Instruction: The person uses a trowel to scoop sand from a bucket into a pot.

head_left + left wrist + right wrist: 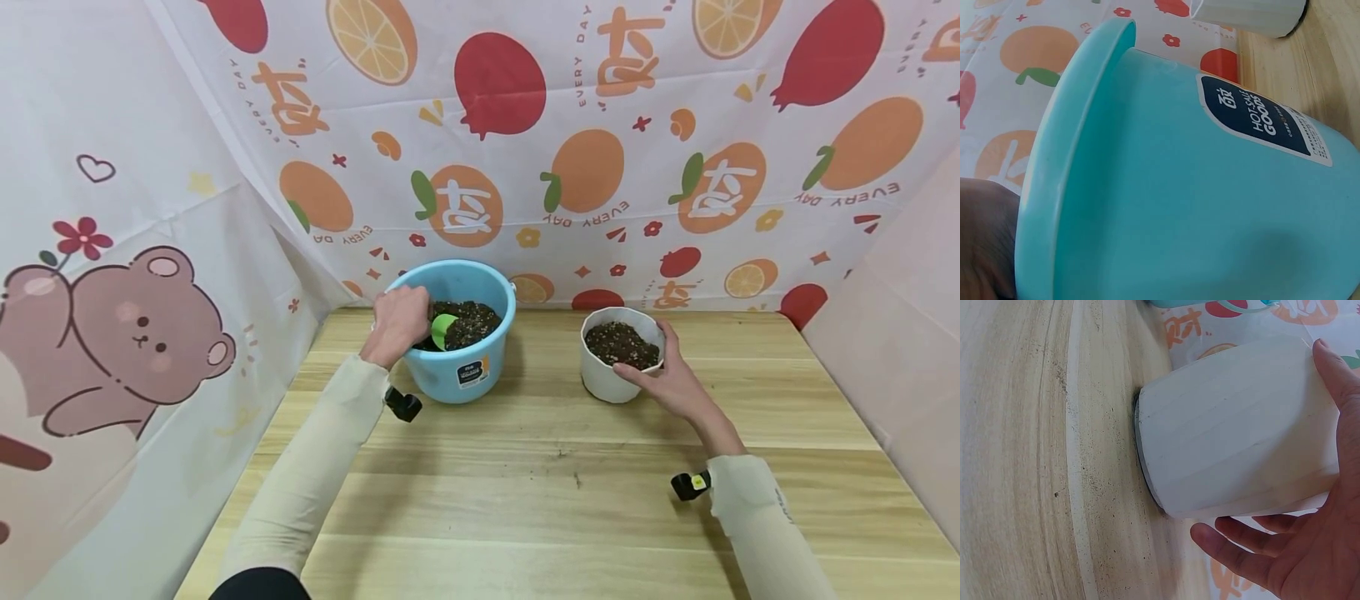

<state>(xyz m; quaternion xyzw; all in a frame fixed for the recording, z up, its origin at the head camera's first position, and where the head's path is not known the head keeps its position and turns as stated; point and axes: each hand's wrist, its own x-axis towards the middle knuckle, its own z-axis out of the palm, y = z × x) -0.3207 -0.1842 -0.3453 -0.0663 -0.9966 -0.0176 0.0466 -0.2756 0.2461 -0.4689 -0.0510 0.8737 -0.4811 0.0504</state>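
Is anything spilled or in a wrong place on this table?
Yes, a little: dark specks lie scattered on the wooden tabletop, in front of the white pot. They resemble the potting soil inside it, so they were probably spilled.

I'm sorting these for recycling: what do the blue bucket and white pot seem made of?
Blue bucket: likely plastic, softly shiny, judging by its smooth, even colour. White pot: perhaps plastic or ceramic, matte; its pale, faceted surface leaves that open.
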